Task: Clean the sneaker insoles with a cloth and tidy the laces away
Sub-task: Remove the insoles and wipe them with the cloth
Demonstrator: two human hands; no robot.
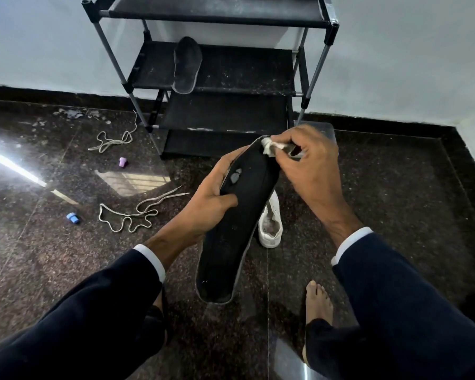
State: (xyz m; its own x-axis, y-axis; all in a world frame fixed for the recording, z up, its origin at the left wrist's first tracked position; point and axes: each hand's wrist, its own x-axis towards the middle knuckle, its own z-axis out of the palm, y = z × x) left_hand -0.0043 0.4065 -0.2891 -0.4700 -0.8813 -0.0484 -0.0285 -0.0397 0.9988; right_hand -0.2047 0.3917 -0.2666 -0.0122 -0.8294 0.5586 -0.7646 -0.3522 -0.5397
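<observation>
Dark speckled floor [395, 187] lay beneath the black insole [239, 223], held mid-frame with its long axis running from lower centre up toward the right. Its left hand [206, 204] gripped the middle; the right hand [305, 157] pinched a cloth [270, 146] on the upper tip, so wiping likely runs downward. Laces [126, 215] lay well apart at left.
</observation>
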